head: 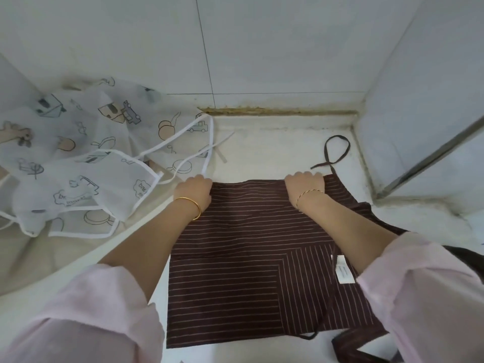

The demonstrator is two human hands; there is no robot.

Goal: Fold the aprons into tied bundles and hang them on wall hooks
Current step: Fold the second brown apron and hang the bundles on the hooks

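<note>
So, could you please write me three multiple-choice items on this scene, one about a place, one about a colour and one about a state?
1. Where does the white printed apron lie relative to the striped apron?
A. on top of it
B. to its right
C. to its left

2. What is the striped apron's main colour?
A. dark brown
B. green
C. yellow

3. What are the left hand and right hand doing?
A. hanging idle
B. gripping the striped apron's far edge
C. tying a knot

Answers:
1 C: it lies crumpled on the left part of the counter.
2 A: the cloth is dark brown with thin pale stripes.
3 B: the fingers of both hands curl over the far edge.
</note>
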